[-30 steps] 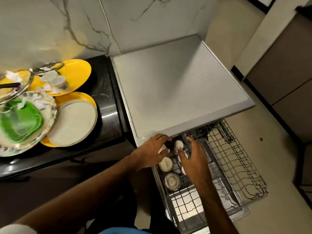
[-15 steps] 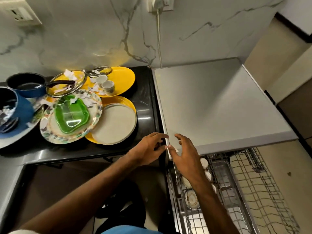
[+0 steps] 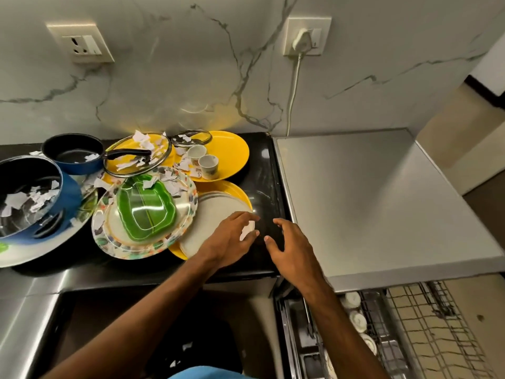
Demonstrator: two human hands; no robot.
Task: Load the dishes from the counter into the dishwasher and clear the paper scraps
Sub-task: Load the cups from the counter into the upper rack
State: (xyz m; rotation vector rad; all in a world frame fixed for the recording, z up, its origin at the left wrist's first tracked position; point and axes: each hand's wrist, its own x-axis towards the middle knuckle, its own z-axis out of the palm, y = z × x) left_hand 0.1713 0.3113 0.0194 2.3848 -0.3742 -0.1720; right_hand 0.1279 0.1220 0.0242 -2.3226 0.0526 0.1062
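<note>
Right, on my feed the left hand [image 3: 231, 239] reaches in from the lower left. Its forearm is angled across the front of the dark counter [image 3: 262, 165], and its palm is down over the right edge of the white plate [image 3: 213, 214]. Its thumb and fingertips pinch a small white paper scrap [image 3: 247, 229].

The right hand [image 3: 291, 247] comes up from the lower right, with the wrist over the counter's front edge and the palm turned toward the left hand. Its fingers are spread and lightly bent, and it holds nothing. Its thumb is just beside the scrap; I cannot tell whether they touch.

The white plate lies on a yellow plate [image 3: 232, 188]. Overlapping its left side is a floral plate [image 3: 188, 192] carrying a green dish [image 3: 144, 212]. Behind them, a second yellow plate [image 3: 232, 151] holds two cups [image 3: 209, 166], with a glass lid [image 3: 136, 160] to its left. A blue saucepan [image 3: 73, 154] and a larger blue pot [image 3: 32, 198] sit at the far left. Torn paper bits [image 3: 142, 143] are scattered over the lid, the plates and inside the pot.

To the right of the counter is the grey dishwasher top [image 3: 369, 201]. Below it the wire rack [image 3: 437, 324] is pulled out, with small white cups [image 3: 352, 298] lined along its left side.
</note>
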